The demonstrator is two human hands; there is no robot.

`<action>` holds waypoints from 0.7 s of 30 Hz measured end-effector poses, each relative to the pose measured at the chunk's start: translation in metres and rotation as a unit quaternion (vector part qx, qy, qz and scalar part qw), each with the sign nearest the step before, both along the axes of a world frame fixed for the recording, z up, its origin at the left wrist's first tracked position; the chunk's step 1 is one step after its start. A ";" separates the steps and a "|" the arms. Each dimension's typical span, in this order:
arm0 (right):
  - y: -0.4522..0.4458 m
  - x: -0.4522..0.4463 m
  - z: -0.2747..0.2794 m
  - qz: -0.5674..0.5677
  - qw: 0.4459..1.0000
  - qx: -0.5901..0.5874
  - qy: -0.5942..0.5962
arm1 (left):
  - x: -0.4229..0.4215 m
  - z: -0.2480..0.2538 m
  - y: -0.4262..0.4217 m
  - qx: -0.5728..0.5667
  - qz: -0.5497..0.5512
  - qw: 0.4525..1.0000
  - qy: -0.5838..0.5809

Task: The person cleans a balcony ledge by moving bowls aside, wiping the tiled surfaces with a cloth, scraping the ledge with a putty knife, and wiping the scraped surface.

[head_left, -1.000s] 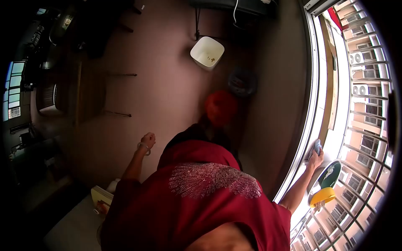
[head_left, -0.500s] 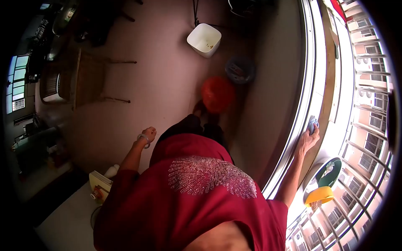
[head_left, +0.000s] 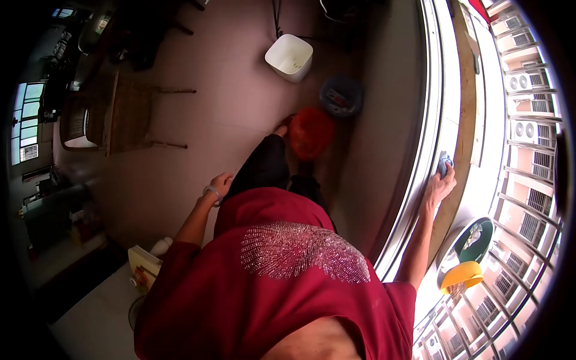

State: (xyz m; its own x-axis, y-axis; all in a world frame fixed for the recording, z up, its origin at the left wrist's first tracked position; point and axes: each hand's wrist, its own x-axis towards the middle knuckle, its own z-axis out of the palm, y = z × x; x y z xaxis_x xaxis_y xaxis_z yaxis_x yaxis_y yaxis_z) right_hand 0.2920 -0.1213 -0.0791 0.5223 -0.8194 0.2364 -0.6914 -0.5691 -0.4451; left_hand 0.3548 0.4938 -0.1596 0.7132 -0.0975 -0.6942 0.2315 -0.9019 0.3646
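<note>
My right hand [head_left: 440,185] reaches out to the right and grips a bunched bluish cloth [head_left: 444,164], pressed on the window ledge beside the white window track [head_left: 427,138]. Part of the cloth is covered by my fingers. At my other side, my left hand [head_left: 222,182] hangs free near my dark trousers [head_left: 264,165], its fingers loosely apart with nothing in them. A pale bangle [head_left: 212,192] circles that wrist.
Outside the window, metal bars [head_left: 531,162] hold a green basin [head_left: 477,243] and a yellow container [head_left: 462,276]. On the floor ahead are a red bag-like bin [head_left: 311,133], a blue basin [head_left: 341,96] and a white bin [head_left: 289,55]. A wooden chair [head_left: 129,114] stands left.
My right hand has slid the cloth a little forward along the ledge. My left hand has swung slightly forward, and one leg has stepped ahead.
</note>
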 end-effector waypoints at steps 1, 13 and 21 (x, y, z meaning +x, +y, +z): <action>0.000 0.000 0.000 -0.003 1.000 0.005 -0.001 | 0.000 0.000 0.003 0.000 0.001 1.000 0.009; 0.003 0.001 0.004 0.004 1.000 0.000 -0.010 | -0.002 -0.008 0.018 0.017 0.046 0.998 0.044; -0.003 -0.002 -0.001 0.007 1.000 0.002 0.013 | 0.022 0.051 -0.010 -0.052 0.116 0.983 -0.129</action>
State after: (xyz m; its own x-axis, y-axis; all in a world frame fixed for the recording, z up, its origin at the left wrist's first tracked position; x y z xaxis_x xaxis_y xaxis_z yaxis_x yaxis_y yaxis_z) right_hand 0.2904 -0.1239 -0.0800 0.5390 -0.8135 0.2185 -0.6956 -0.5762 -0.4292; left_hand 0.3764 0.4839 -0.1089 0.8752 0.0282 -0.4829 0.3153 -0.7904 0.5253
